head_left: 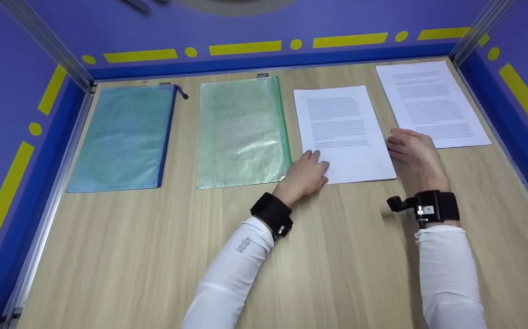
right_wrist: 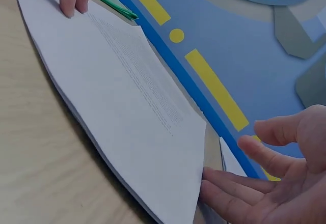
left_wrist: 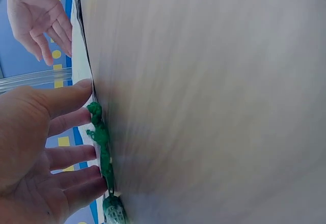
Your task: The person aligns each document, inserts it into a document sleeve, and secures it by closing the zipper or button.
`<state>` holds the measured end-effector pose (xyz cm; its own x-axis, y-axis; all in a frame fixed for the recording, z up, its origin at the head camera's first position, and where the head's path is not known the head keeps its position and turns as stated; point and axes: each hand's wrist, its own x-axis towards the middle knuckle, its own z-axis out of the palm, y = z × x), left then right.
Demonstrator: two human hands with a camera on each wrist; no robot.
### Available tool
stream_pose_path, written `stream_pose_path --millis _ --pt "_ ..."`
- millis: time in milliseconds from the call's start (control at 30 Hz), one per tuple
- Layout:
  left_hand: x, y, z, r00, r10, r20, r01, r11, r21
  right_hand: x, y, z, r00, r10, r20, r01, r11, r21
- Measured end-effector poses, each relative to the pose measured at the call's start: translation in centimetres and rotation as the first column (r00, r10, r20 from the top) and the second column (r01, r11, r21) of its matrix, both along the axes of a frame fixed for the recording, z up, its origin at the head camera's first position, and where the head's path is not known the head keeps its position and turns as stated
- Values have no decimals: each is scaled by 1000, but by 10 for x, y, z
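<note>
A stack of printed paper [head_left: 346, 155] lies on the table between my hands. My left hand [head_left: 304, 174] rests at its lower left corner, fingers extended over the sheets and the thumb [left_wrist: 76, 94] at the near edge. Right beside that hand is a green zip pouch [head_left: 245, 132]; its green zipper end [left_wrist: 102, 137] shows under the fingers in the left wrist view. My right hand [head_left: 417, 148] stands at the stack's right edge with loosely extended fingers, the lower fingertips right at the paper's side in the right wrist view. Neither hand grips anything.
A blue zip pouch [head_left: 122, 137] with a dark zipper pull [head_left: 182, 92] lies at the far left. Another printed paper stack [head_left: 433, 105] lies at the back right, just beyond my right hand. Blue and purple panels [head_left: 264, 32] with yellow marks wall the table's back and sides.
</note>
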<state>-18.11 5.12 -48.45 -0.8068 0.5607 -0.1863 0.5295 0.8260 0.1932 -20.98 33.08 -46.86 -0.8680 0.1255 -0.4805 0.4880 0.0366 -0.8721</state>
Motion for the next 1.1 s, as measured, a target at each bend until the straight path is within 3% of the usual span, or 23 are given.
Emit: stream_pose_path --millis 367,600,767,967,1100 --pt "-1 1 0 1000 1 3 -1 1000 -12 -15 18 3 993 72 96 -48 972 -228" --pt "-1 3 1 1000 -3 6 4 1000 -30 -15 6 0 982 168 82 -152 972 -177" --pt "-1 3 2 1000 1 13 -1 1000 -25 -16 -2 -5 980 178 87 -156 965 -212" --pt "0 2 2 1000 3 16 -3 1000 -24 -20 -9 -14 973 203 109 -200 979 -35" --pt "0 2 3 1000 6 18 -6 1000 -21 -20 -12 -17 969 228 95 -236 968 87"
